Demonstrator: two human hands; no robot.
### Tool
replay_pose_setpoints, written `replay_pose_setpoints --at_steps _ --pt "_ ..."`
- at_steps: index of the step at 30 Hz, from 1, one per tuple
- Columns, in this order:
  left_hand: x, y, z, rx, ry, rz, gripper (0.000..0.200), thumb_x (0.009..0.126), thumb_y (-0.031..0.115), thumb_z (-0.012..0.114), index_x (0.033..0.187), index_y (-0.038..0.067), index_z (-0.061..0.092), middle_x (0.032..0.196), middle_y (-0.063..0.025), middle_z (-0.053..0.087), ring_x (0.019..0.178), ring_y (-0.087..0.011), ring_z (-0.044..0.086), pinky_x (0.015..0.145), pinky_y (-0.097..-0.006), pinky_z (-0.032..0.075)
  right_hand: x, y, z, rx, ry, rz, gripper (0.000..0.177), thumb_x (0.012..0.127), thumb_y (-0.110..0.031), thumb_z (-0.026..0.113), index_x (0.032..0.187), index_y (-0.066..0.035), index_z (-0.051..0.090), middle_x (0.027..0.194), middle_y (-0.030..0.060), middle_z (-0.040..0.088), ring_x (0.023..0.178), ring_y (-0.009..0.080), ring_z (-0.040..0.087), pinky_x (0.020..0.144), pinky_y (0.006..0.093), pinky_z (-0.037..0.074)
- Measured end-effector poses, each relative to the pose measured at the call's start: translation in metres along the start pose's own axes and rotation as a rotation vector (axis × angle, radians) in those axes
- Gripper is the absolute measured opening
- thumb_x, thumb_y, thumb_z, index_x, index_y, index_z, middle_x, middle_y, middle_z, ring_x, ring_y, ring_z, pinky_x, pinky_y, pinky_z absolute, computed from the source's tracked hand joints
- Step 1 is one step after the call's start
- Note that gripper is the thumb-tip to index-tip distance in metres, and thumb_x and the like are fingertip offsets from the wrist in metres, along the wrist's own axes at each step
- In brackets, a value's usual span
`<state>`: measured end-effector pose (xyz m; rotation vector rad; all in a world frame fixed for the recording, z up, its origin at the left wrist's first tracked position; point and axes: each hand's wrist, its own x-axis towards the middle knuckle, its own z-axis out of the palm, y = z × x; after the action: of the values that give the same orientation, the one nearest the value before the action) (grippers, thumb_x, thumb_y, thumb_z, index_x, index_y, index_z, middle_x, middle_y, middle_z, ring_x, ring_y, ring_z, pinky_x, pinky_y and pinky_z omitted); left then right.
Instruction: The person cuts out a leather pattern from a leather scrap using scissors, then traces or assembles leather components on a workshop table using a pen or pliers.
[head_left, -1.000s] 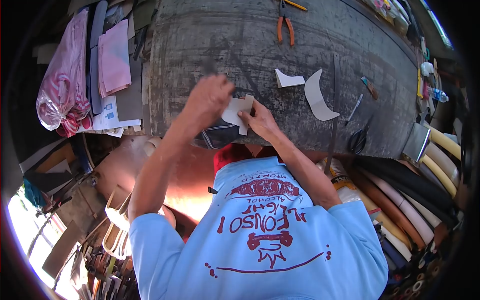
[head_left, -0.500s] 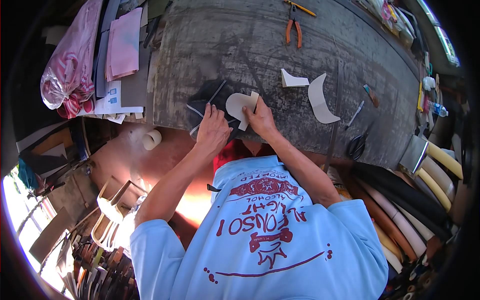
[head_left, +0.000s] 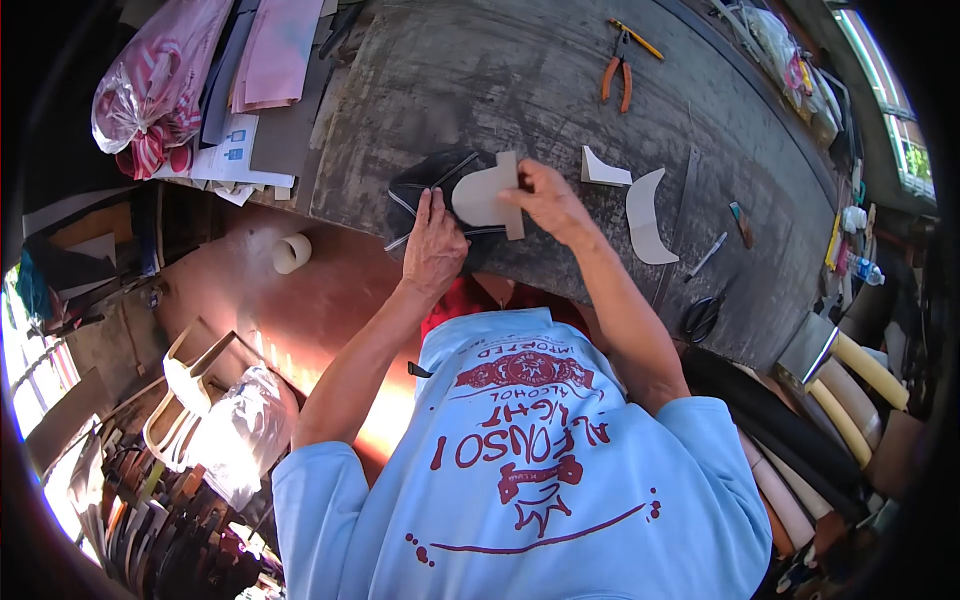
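A black fabric piece with white piping lines [head_left: 462, 165] lies at the near edge of the dark worktable. My left hand [head_left: 437, 240] rests on it, fingers stretched out and lying flat; the thumb is mostly hidden. A beige card piece [head_left: 480, 198], rounded on one side with a straight crossbar on the other, sits over the right part of the black piece. My right hand [head_left: 548, 203] pinches its crossbar between thumb and fingers. To the right of that hand lie a small folded white card piece [head_left: 604, 168] and a curved, crescent-like card piece [head_left: 648, 220].
Orange-handled pliers [head_left: 617, 75] and a yellow pencil-like tool [head_left: 640, 42] lie farther back. On the right are a metal ruler [head_left: 684, 200], a pen [head_left: 707, 254], a small blade-like tool [head_left: 741, 225] and black scissors [head_left: 703, 318]. A plastic-wrapped bundle [head_left: 160, 85] lies at left.
My right hand has shifted its hold to the card's crossbar, and the card has turned so the crossbar stands nearly vertical in view. My left hand stays on the black piece. The view has shifted slightly.
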<state>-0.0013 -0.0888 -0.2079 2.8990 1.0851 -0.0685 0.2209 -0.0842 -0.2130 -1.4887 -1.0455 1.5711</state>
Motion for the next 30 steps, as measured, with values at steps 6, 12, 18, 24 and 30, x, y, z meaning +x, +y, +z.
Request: replay_pose_setpoints --at_steps 6,12,18,24,30 --pt "-0.005 -0.008 -0.006 -0.179 0.215 0.003 0.020 0.078 0.015 0.063 0.085 -0.004 0.068 0.094 -0.0209 0.062 0.115 -0.0376 0.052 0.112 -0.0522 0.032 0.030 0.028 0.025 -0.266 0.057 0.059 0.029 0.076 -0.014 0.076 0.096 0.003 0.064 0.084 0.0157 0.069 0.078 0.0232 0.067 0.071 0.0334 0.051" --pt "-0.008 -0.018 -0.002 -0.283 0.304 0.043 0.015 0.076 0.010 0.065 0.086 -0.002 0.064 0.091 -0.0177 0.056 0.106 -0.0332 0.053 0.108 -0.0500 0.039 0.027 0.008 0.031 -0.421 0.072 0.058 0.028 0.076 -0.016 0.076 0.096 -0.001 0.065 0.084 0.0196 0.069 0.079 0.0341 0.068 0.070 0.0395 0.051" --pt "0.002 -0.012 -0.021 -0.308 0.261 -0.089 0.017 0.077 0.007 0.061 0.091 -0.003 0.061 0.095 -0.0152 0.052 0.103 -0.0313 0.053 0.101 -0.0440 0.043 0.029 0.009 0.042 -0.618 0.105 -0.019 0.026 0.078 -0.015 0.074 0.098 -0.003 0.062 0.093 0.0198 0.069 0.090 0.0434 0.064 0.078 0.0480 0.051" --pt "0.029 -0.016 -0.019 -0.161 -0.029 -0.122 0.036 0.076 0.010 0.066 0.110 -0.002 0.060 0.120 -0.0166 0.055 0.111 -0.0298 0.052 0.091 -0.0389 0.042 0.035 0.008 0.045 -0.710 0.123 0.043 0.034 0.076 -0.016 0.076 0.100 0.000 0.059 0.099 0.0251 0.067 0.097 0.0449 0.063 0.083 0.0489 0.050" --pt "0.030 -0.019 -0.002 -0.110 0.020 -0.049 0.028 0.080 0.012 0.057 0.105 -0.001 0.062 0.115 -0.0136 0.056 0.104 -0.0253 0.052 0.084 -0.0361 0.041 0.038 0.007 0.049 -0.659 0.218 0.126 0.036 0.072 -0.016 0.080 0.095 0.001 0.058 0.097 0.0261 0.067 0.098 0.0441 0.063 0.081 0.0472 0.049"
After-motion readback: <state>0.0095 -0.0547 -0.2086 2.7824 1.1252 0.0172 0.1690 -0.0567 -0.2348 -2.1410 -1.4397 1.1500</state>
